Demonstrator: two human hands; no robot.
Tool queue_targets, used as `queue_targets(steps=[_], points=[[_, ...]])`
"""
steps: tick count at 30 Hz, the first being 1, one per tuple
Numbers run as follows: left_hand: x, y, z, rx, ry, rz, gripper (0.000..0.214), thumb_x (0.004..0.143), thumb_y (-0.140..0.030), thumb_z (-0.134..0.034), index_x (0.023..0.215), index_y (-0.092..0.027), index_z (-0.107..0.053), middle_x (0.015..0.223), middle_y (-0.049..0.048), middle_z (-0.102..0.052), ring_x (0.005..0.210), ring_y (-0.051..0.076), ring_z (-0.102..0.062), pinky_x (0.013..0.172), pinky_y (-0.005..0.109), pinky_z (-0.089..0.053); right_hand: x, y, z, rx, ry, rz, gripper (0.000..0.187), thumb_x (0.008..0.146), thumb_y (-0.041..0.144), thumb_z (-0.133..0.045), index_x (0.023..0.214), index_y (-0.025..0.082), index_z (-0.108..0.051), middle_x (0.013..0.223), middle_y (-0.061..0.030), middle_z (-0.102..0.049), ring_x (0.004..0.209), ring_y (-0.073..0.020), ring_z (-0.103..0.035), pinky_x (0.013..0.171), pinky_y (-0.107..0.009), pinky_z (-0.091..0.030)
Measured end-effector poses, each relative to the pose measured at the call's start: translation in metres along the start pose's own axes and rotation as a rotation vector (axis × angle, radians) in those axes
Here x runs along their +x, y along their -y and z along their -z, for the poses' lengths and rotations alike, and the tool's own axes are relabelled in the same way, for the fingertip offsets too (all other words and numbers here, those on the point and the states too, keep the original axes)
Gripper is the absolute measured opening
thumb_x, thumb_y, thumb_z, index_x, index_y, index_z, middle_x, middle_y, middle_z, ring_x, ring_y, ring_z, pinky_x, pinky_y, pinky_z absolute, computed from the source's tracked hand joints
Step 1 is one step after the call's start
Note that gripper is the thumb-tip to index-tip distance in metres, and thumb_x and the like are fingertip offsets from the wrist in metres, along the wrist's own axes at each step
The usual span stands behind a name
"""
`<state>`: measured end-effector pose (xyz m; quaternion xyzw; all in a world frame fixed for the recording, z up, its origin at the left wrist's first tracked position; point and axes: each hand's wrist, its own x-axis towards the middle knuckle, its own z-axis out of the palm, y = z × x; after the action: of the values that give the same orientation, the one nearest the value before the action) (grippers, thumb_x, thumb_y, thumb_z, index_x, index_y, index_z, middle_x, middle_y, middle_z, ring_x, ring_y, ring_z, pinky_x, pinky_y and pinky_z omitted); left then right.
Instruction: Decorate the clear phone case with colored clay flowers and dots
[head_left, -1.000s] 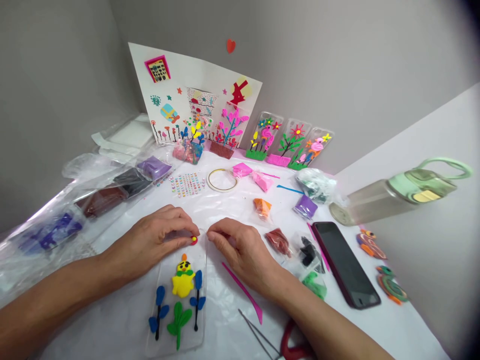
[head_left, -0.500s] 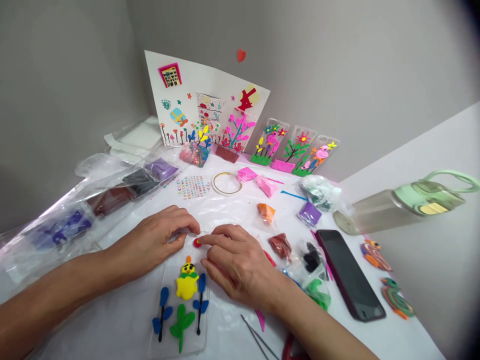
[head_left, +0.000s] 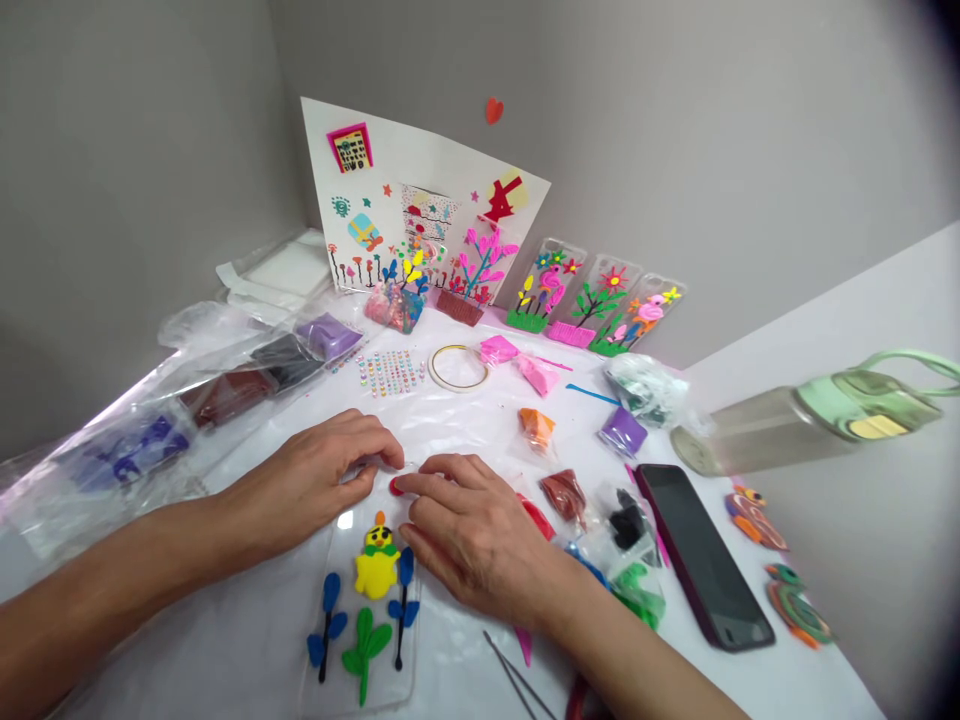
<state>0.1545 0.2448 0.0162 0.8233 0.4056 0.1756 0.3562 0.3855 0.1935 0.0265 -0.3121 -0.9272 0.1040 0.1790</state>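
Observation:
A clear phone case (head_left: 341, 690) lies flat before me. On it are a yellow clay chick (head_left: 376, 574), a green clay plant (head_left: 365, 640) and two blue-leaved clay stems with black stalks. My left hand (head_left: 341, 462) is at the case's top end, its fingers curled and its thumb bent in at the edge. From the other side, my right hand (head_left: 472, 520) touches a small red clay piece (head_left: 395, 486) with its index fingertip. That hand's thumb is spread away from the index finger and rests near the case's right side; its underside is hidden.
Clay packets, including an orange one (head_left: 537, 428) and a purple one (head_left: 622, 432), lie to the right with a phone (head_left: 705, 555) and a bottle (head_left: 787, 425). Tweezers (head_left: 514, 670) are at the front. Decorated cases (head_left: 600, 300) lean against the wall. Bagged clay (head_left: 232, 392) lies left.
The whole view has shifted slightly. My right index finger now covers more of the red clay piece. Both hands otherwise stay nearly where they were.

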Motion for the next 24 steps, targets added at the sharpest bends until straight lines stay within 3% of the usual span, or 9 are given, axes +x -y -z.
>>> queue_targets(steps=[13,24], points=[[-0.0005,0.002,-0.0001,0.0,0.014,0.002,0.026,0.088,-0.017,-0.045,0.096,-0.025,-0.069,0.1,0.0025,-0.067,0.099,0.023,-0.06,0.087,0.037,-0.046,0.0006,0.001,0.0041,0.021,-0.056,0.007,0.021,0.108,0.025,-0.053,0.095,0.018,-0.067,0.123,-0.0077,-0.076,0.114,-0.0229,-0.063,0.098,-0.04,-0.051],[-0.0005,0.0001,0.0003,0.008,-0.003,-0.006,0.025,0.088,-0.016,-0.046,0.095,-0.024,-0.069,0.099,0.003,-0.068,0.097,0.022,-0.061,0.086,0.035,-0.047,0.0018,0.0019,0.004,0.008,-0.016,0.011,0.022,0.108,0.026,-0.051,0.095,0.019,-0.066,0.124,-0.0079,-0.075,0.115,-0.0242,-0.062,0.098,-0.041,-0.05]])
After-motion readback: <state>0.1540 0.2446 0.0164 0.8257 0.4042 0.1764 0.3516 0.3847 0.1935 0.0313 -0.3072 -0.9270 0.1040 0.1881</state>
